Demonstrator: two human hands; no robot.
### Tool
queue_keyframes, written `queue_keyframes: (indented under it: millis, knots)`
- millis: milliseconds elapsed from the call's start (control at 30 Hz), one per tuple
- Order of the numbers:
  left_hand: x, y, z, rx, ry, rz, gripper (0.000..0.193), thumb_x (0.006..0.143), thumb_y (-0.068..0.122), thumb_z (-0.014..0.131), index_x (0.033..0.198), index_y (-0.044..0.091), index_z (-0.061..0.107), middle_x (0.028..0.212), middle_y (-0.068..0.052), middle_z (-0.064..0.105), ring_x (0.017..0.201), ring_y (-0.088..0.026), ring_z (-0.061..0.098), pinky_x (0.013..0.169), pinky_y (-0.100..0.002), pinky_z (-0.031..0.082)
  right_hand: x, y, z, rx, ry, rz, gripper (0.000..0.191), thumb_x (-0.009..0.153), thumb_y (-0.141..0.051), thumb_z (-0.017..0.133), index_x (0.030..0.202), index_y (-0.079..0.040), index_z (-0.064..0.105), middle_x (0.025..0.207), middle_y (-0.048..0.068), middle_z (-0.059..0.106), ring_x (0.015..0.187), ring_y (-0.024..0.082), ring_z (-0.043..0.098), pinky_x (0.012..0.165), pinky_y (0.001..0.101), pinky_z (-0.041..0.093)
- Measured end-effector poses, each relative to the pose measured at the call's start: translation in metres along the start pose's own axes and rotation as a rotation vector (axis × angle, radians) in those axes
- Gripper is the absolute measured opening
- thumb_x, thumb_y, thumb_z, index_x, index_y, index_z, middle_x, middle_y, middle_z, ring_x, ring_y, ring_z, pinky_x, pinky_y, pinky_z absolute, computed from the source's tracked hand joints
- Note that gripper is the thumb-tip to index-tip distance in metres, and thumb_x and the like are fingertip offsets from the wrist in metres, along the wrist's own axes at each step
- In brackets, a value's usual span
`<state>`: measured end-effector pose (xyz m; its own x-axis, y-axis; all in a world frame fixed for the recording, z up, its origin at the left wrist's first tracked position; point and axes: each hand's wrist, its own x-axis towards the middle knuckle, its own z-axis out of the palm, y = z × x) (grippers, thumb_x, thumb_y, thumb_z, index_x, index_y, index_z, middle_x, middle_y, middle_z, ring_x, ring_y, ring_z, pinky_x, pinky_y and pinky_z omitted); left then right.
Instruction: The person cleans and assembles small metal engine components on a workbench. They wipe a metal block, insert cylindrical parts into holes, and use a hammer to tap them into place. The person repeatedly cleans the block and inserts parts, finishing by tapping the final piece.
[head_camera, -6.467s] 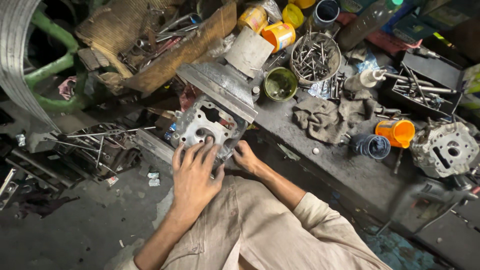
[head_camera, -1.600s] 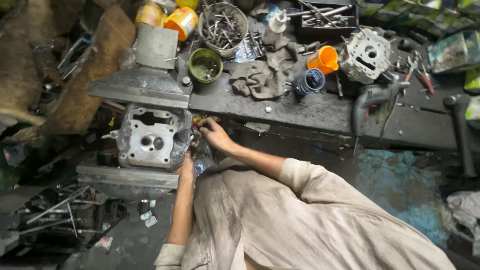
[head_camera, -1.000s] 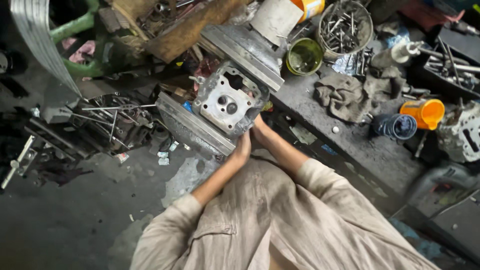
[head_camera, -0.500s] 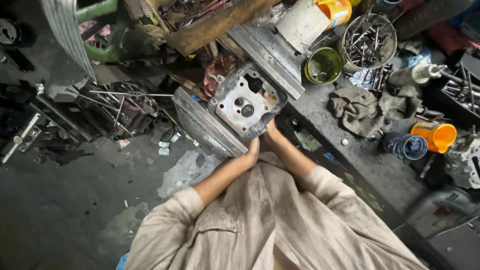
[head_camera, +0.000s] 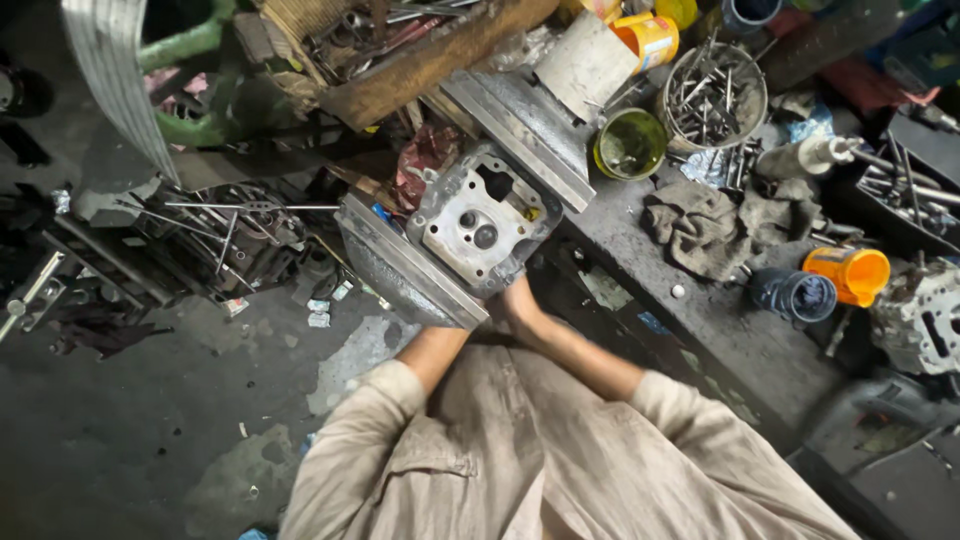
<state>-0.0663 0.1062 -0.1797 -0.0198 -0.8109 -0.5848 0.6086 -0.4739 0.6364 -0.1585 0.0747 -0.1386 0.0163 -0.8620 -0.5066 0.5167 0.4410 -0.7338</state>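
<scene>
Cylinder head (head_camera: 484, 222) sits clamped between two steel vise plates at the bench edge.
My right hand (head_camera: 520, 298) touches its lower edge; my left hand is hidden under the near plate (head_camera: 400, 268), so I cannot tell either grip. Rag (head_camera: 700, 225) lies well apart.

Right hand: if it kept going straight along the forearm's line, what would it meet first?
Probably the grey metal cylinder head clamped between two steel plates; the right hand already sits at its lower edge, fingers hidden.
</scene>
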Motion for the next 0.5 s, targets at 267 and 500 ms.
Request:
queue_keyframes:
  millis: [267,500]
  knots:
    - [-0.009,-0.017,-0.007,0.076,0.044,-0.027,0.062,0.1,0.043,0.05,0.148,0.004,0.049,0.153,-0.008,0.051,0.139,-0.023,0.047,0.115,-0.034,0.038,0.015,-0.004,0.004,0.02,-0.12,-0.005,0.047,0.107,-0.037,0.047,0.143,-0.007,0.049,0.136,0.009,0.062,0.122,0.023,0.061,0.101,0.0403,0.052]
    - [0.003,-0.012,-0.005,0.014,0.016,-0.008,0.063,0.1,0.043,0.051,0.149,0.004,0.049,0.154,-0.008,0.051,0.14,-0.023,0.048,0.116,-0.034,0.038,0.013,0.007,-0.003,-0.017,-0.014,0.124,0.054,0.105,-0.045,0.04,0.143,-0.007,0.049,0.137,0.008,0.061,0.123,0.023,0.06,0.101,0.0405,0.052]
